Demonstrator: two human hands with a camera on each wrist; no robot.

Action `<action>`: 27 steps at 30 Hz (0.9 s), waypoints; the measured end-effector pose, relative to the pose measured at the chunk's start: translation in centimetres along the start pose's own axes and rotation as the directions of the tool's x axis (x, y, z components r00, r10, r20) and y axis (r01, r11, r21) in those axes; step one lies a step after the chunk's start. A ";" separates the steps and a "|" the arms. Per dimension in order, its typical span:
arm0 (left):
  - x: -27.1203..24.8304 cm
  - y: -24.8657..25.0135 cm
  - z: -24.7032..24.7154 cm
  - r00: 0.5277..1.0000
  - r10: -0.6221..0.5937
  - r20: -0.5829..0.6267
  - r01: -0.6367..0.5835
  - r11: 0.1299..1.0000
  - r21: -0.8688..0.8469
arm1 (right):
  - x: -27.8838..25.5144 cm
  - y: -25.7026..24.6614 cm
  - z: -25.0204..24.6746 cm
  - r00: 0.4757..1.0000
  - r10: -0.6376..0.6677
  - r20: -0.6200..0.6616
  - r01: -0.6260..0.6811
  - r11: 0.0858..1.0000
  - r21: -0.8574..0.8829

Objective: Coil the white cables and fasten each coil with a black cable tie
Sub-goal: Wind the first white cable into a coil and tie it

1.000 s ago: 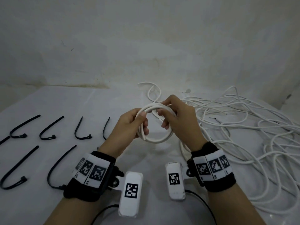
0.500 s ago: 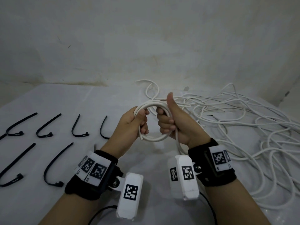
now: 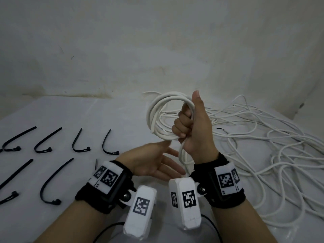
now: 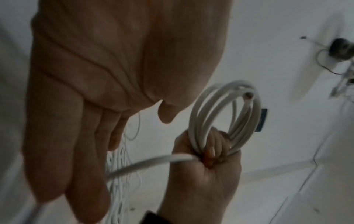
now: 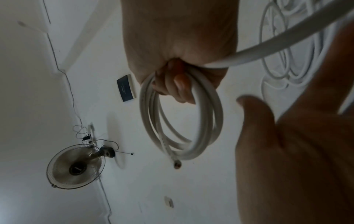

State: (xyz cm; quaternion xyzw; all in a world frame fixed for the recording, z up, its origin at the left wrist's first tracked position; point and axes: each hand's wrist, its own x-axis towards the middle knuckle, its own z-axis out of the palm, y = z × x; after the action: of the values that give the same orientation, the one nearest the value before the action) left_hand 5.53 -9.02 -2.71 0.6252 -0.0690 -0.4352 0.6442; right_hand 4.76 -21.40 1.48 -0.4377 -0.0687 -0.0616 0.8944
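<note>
White tabletop [image 3: 52, 116]: right hand [image 3: 194, 130] grip encloses coil [image 3: 157, 116]; left hand [image 3: 152, 160] spread.

The coil [image 3: 158, 116] is smooth white plastic-sheathed cable with a faint sheen; its cut end [image 5: 177, 164] shows a coppery core. The cable ties [image 3: 52, 181] near the bench's left edge look like matt black plastic. The bench [image 3: 122, 120] carries a matt, pale, slightly creased covering. The wristbands [image 3: 226, 183] are black cloth.

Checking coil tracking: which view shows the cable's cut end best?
Right wrist: the cut end sticks out clear below the coil. Left wrist shows it smaller, against the loops. In the head view I cannot pick it out.
</note>
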 end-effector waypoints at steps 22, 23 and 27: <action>-0.3 4.3 0.5 0.697 0.606 -0.384 -0.586 0.789 0.184 | 0.3 -1.1 -1.0 0.943 -0.140 -0.301 0.168 0.983 0.069; -0.1 4.1 0.4 0.685 0.614 -0.393 -0.597 0.782 0.181 | 0.3 -1.0 -1.0 0.943 -0.140 -0.303 0.165 0.984 0.059; 0.6 3.7 0.0 0.633 0.637 -0.440 -0.669 0.736 0.104 | 0.4 -0.6 -1.1 0.935 -0.149 -0.321 0.167 0.985 0.031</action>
State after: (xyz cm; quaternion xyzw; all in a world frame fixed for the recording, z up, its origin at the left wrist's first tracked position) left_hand 7.63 -10.02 0.19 0.6176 -0.1253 -0.0187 0.7762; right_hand 5.12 -22.67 1.39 -0.3892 0.0392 -0.2009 0.8981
